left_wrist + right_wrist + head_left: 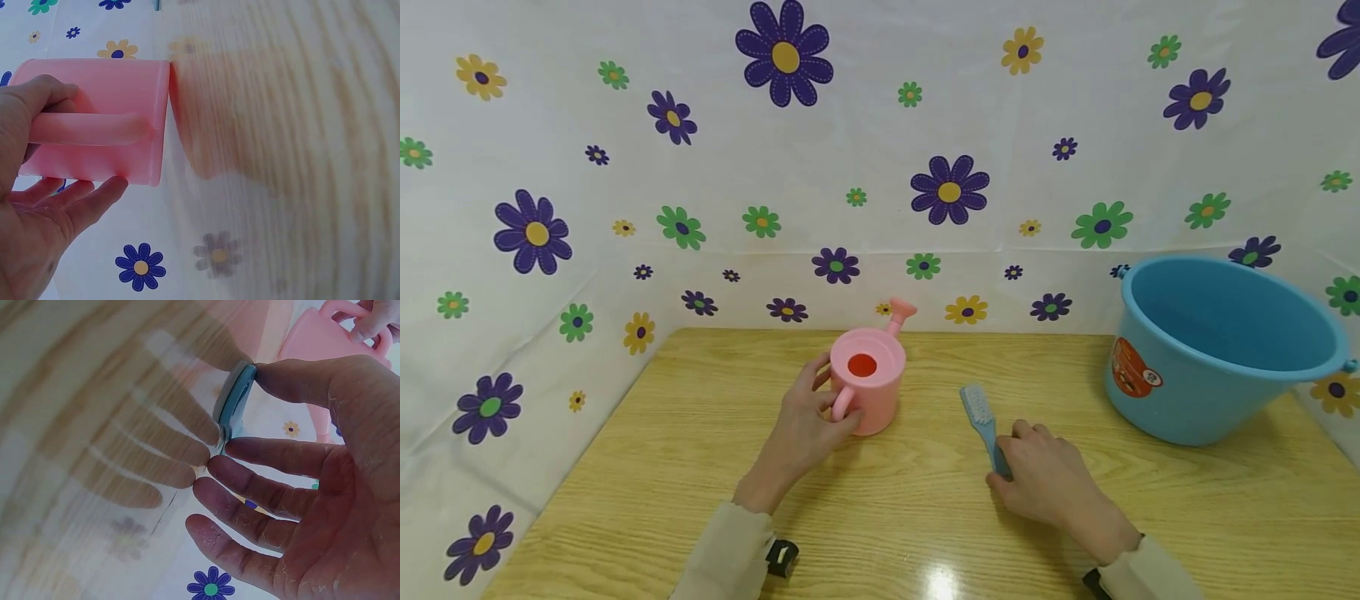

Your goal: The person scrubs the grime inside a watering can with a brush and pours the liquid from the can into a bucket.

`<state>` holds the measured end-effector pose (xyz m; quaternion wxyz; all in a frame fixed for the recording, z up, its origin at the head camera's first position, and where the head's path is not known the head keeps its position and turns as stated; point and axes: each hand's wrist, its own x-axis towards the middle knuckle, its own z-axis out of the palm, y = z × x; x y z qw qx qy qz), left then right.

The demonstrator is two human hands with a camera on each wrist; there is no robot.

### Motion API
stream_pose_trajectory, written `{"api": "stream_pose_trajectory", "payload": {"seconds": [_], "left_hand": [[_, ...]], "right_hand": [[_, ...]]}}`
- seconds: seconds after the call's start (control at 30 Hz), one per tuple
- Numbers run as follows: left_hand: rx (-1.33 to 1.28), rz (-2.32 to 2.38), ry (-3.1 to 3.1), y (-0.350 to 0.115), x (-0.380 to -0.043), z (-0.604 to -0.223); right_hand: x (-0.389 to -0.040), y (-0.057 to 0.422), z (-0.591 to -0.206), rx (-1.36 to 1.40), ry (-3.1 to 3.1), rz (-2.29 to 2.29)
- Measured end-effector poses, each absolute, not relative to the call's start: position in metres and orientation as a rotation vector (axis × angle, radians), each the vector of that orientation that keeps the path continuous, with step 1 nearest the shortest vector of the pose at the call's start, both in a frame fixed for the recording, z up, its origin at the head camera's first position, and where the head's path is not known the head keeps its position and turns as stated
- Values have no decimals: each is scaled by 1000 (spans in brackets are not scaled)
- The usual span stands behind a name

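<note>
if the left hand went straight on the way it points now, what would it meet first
The left hand would meet the pink watering can first, already in its grip. Beyond that, probably the flowered backdrop, though depth is unclear.

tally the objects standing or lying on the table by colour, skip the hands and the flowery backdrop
Pink: 1 (watering can)
Blue: 2 (brush, bucket)
Total: 3
</note>
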<state>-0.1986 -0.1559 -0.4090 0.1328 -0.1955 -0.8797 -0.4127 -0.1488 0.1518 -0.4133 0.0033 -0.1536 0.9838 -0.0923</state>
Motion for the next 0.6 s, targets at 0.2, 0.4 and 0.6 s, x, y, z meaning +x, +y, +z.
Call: {"api": "stream_pose_trajectory", "payload": {"seconds": [0.2, 0.4, 0.6], "left_hand": [[-571, -1195, -2547, -156, -199, -409], [-578, -1181, -2531, -156, -199, -409], [-573, -1221, -2521, -154, -198, -407]], "right_hand": [[-149, 155, -413, -488, 3071, -329], [-148, 158, -412, -507, 3088, -340], [-149, 159, -409, -469, 3061, -411]]}}
